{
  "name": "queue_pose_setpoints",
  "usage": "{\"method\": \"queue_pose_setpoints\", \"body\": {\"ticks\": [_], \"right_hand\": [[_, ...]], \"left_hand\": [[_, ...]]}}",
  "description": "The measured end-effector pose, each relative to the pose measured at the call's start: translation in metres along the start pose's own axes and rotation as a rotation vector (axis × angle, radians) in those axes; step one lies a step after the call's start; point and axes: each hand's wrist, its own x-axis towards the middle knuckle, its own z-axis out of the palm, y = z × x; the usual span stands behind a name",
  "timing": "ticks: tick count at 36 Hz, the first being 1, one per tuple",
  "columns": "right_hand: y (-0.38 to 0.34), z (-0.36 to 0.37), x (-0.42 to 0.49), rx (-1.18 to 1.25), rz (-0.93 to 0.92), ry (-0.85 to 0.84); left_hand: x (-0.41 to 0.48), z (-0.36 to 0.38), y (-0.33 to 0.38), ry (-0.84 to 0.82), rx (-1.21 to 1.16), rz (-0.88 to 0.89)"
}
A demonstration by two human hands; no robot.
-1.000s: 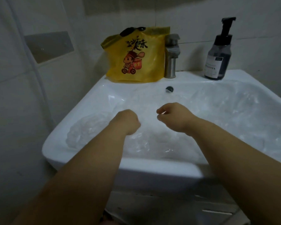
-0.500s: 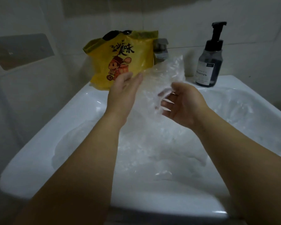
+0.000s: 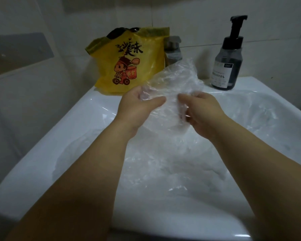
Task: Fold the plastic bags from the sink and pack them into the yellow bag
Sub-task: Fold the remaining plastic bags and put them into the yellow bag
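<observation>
Your left hand (image 3: 139,106) and right hand (image 3: 205,111) pinch the clear bag (image 3: 177,75), fingers curled on it; the yellow bag (image 3: 109,70) stands at the back edge of the sink (image 3: 68,129), nearer your left

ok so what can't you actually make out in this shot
All in the head view:
How many bags lie in the sink: the clear pile blurs into one mass.
Inside of the yellow bag: hidden by its own front wall.
Spout of the faucet: behind the clear bag that the left hand and right hand hold.
Label of the pump bottle: print too small and blurred.
Sink drain: covered by plastic.
</observation>
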Motion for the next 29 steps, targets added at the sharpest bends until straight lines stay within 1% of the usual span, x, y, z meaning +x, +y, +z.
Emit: {"method": "queue_pose_setpoints", "body": {"ticks": [2,6,8,9,11,12,14,16,18,23,26,29], "right_hand": [[-0.002,-0.001,0.0,0.03,-0.031,0.041],[-0.008,0.001,-0.005,0.148,-0.12,0.011],[-0.008,0.002,-0.006,0.122,-0.155,0.01],[-0.008,0.003,-0.007,0.095,-0.165,0.01],[-0.006,0.003,-0.008,0.013,-0.198,-0.008],[-0.005,0.004,-0.01,-0.033,-0.222,-0.021],[-0.004,0.005,-0.013,-0.095,-0.256,-0.06],[-0.003,0.005,-0.015,-0.118,-0.262,-0.089],[-0.003,0.006,-0.015,-0.151,-0.259,-0.097],[-0.003,0.006,-0.011,-0.22,-0.225,-0.032],[-0.003,0.005,-0.01,-0.242,-0.182,-0.003],[-0.004,0.004,-0.01,-0.26,-0.217,0.012]], "left_hand": [[-0.001,-0.004,0.003,-0.106,0.021,-0.032],[-0.004,-0.014,0.007,-0.301,0.083,-0.253],[-0.005,-0.016,0.006,-0.396,0.111,-0.355],[-0.007,-0.015,0.005,-0.411,0.154,-0.369],[-0.01,-0.012,0.007,-0.366,0.198,-0.323],[-0.009,-0.011,0.007,-0.325,0.168,-0.286],[-0.006,-0.01,0.009,-0.228,-0.001,-0.247],[-0.005,-0.01,0.013,-0.179,-0.162,-0.254],[-0.003,-0.011,0.014,-0.166,-0.239,-0.267],[0.006,-0.02,0.014,0.013,-0.395,-0.242],[0.006,-0.024,0.015,0.016,-0.389,-0.234],[0.004,-0.022,0.015,-0.059,-0.392,-0.199]]}}
